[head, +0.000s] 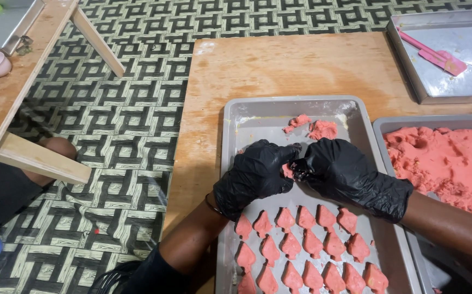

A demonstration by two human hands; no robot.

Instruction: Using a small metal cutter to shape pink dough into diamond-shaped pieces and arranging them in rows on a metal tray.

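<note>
My gloved left hand (255, 174) and right hand (342, 169) pinched a small pink dough piece (287, 171) together above the baking tray (230, 163), shaped pieces (307, 245) in rows below, loose scraps (315, 128) beyond.

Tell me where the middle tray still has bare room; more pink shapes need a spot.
Middle tray: bare along its left wall and between the dough scraps and the hands. The shaped pieces crowd its near half.

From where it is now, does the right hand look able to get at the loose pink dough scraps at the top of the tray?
Probably yes: the right hand sits just below the dough scraps, with only bare tray between them.
</note>
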